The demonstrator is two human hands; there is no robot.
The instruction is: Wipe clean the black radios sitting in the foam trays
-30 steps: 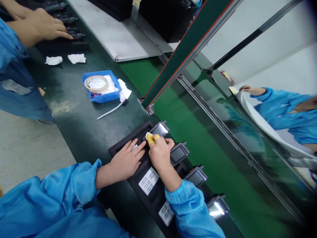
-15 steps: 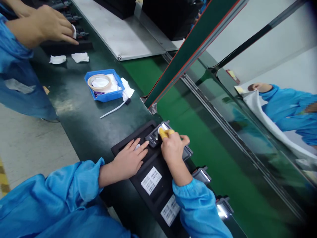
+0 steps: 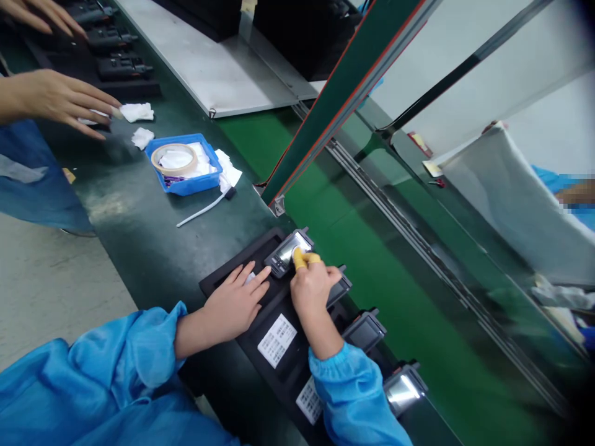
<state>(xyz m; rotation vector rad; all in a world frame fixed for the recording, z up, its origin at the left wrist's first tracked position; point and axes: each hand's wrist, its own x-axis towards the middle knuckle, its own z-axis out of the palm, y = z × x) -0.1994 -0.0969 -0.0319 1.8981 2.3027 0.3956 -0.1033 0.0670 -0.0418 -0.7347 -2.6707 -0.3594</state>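
A handheld device with a screen and small keys (image 3: pixel 284 253) sits tilted at the far end of a black foam tray (image 3: pixel 227 267). My right hand (image 3: pixel 311 286), with yellow finger cots on its fingers, pinches a small white wipe (image 3: pixel 295 251) against the glass. The wipe is mostly hidden under the fingertips. My left hand (image 3: pixel 236 303) lies flat on the tray, fingers spread, its fingertips at the device's lower edge. Further devices (image 3: pixel 366 331) stand in the tray beside my right arm. White label sheets (image 3: pixel 277 341) lie in the tray's hollows.
A blue bin (image 3: pixel 193 184) holds a tape roll (image 3: pixel 175 160) and white cloths. A black-tipped white stick (image 3: pixel 202 210) lies beside it. At upper left, a co-worker's hands (image 3: pixel 60 99) are near crumpled wipes (image 3: pixel 137 112). A green-and-silver post (image 3: pixel 334 93) rises beyond the tray.
My right hand has slid the wipe slightly across the screen, baring more glass. My left hand stays put. The co-worker's hand has come down near the wipes; a person opposite has spread a white sheet.
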